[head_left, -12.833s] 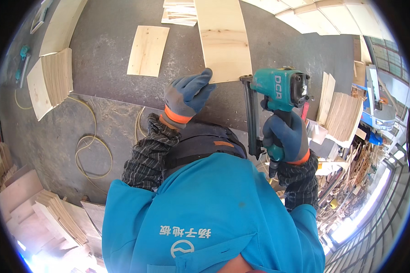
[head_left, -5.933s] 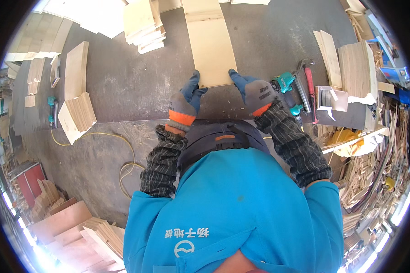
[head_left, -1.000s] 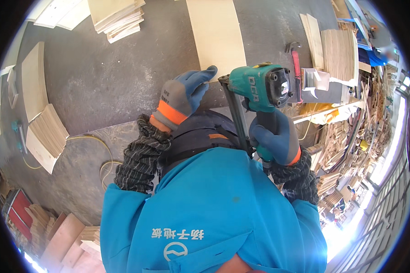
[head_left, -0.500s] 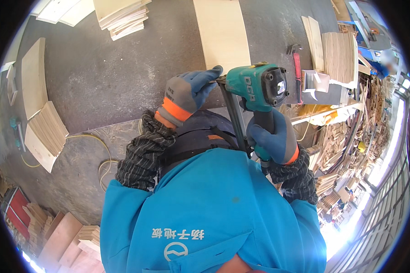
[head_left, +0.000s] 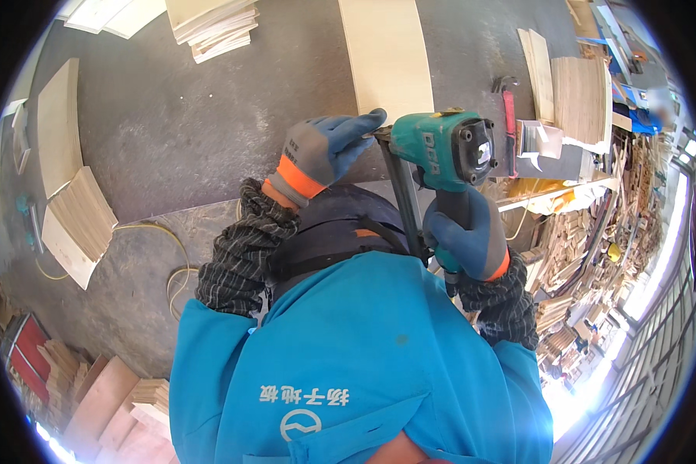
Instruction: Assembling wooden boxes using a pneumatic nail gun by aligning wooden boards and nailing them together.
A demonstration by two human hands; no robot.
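Observation:
My right hand (head_left: pixel 469 232), in a blue and grey glove, is closed around the black grip of a teal nail gun (head_left: pixel 439 147). The gun's body is tilted, its nose pointing left, and its long grey magazine runs down toward my waist. My left hand (head_left: pixel 329 151), gloved with an orange cuff, reaches to the nose. Its fingers are stretched out beside the near end of a pale wooden board (head_left: pixel 388 58). Whether the fingertips touch the board or the nose cannot be made out, and nothing shows in them.
A red-handled hammer (head_left: pixel 508 127) lies on the dark tabletop (head_left: pixel 209 147), right of the gun. Board stacks stand at the right (head_left: pixel 581 100), at the far left (head_left: pixel 213 23) and at the left (head_left: pixel 81 224). A yellow hose (head_left: pixel 179 255) coils on the floor. Wood scraps (head_left: pixel 568 271) pile up at right.
The whole view has shifted slightly, with hands, gun and board appearing a little to the right. Both hands keep about the same pose.

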